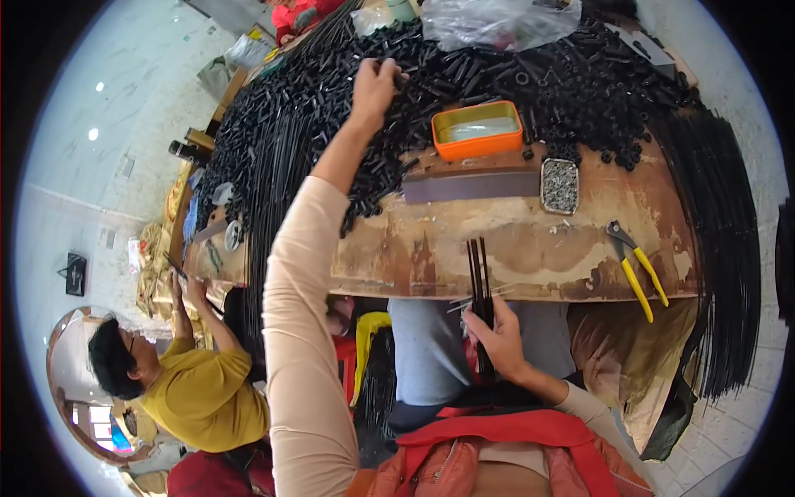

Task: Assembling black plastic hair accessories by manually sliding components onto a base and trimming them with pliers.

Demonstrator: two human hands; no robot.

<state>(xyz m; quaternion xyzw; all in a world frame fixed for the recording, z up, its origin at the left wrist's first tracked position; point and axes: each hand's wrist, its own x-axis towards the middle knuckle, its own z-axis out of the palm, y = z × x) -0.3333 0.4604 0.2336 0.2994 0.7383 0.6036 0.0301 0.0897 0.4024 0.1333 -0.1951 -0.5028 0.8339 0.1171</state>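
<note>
My left hand [377, 87] is stretched far out over a wide heap of short black plastic pieces [447, 70]. Its fingers are curled closed around something dark at the heap, which blends in with the pieces behind it. Close to my body, below the table's near edge, my right hand [499, 338] grips a bundle of slim black rods [480, 277] standing roughly upright. A few thin, pale metal pins [505, 290] stick out sideways beside those fingers.
On the wooden table [381, 257] are an orange tin [476, 149], a grey bar [472, 189], a dish of small metal bits [560, 186] and yellow-handled pliers [636, 269]. Long black rods [712, 248] hang over the right edge. A person in yellow [199, 389] works at left.
</note>
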